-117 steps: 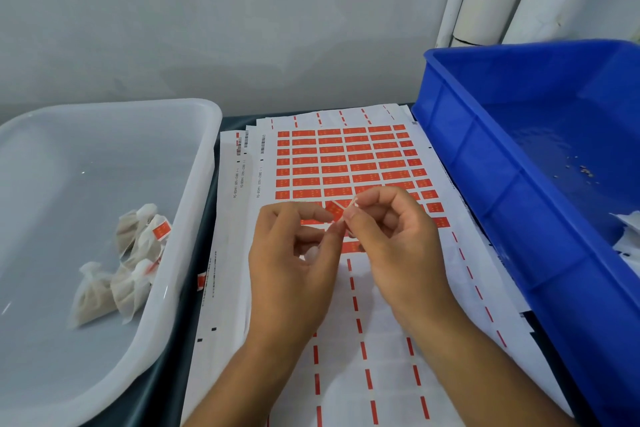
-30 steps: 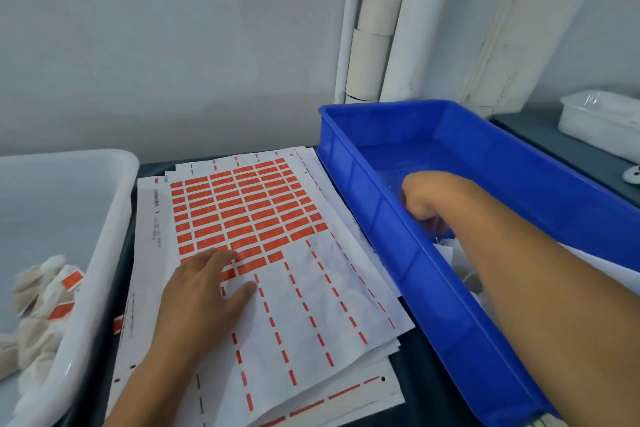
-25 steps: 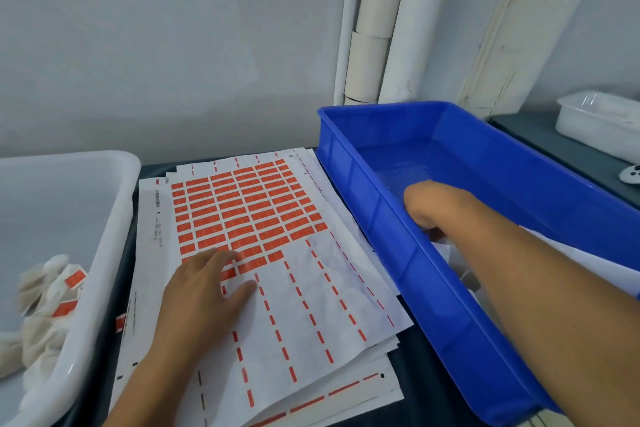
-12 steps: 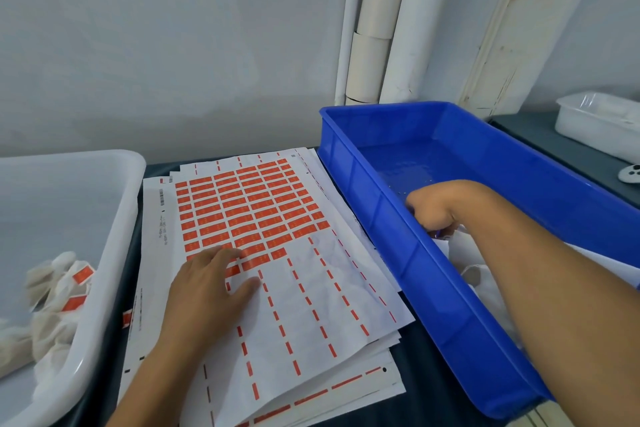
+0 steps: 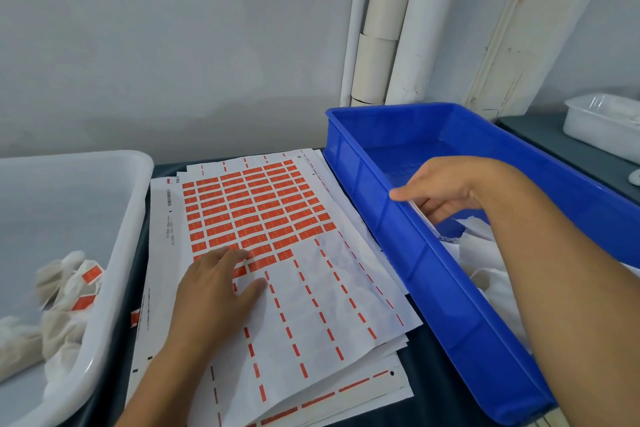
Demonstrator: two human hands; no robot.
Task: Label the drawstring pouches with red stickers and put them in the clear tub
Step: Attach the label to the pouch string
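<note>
Pressing flat with straight fingers, the left hand (image 5: 218, 291) rests on the white sheet of red rectangular stickers (image 5: 256, 215), whose long axis runs away from the viewer. Labelled cream drawstring pouches (image 5: 65, 305) lie in the translucent clear plastic tub (image 5: 114, 253) at left, partly cut off. Farther right, the right hand (image 5: 446, 191) reaches into the blue plastic crate (image 5: 398, 246) above white unlabelled pouches (image 5: 485, 253); the crate's wall and the forearm hide whether its curled fingers hold anything.

Two hands are in view, the left hand (image 5: 216, 291) at 7 o'clock and the right hand (image 5: 446, 189) at 2 o'clock. There are three containers: one clear tub (image 5: 114, 253) at 9 o'clock, one blue bin (image 5: 398, 253) at 3 o'clock and one small white tray (image 5: 588, 130) at 2 o'clock. One stack of sticker sheets (image 5: 311, 288) lies between the tubs; its sheets and the pouches (image 5: 65, 302) in the clear tub are too bunched to count, though two red stickers (image 5: 91, 274) show there.
</note>
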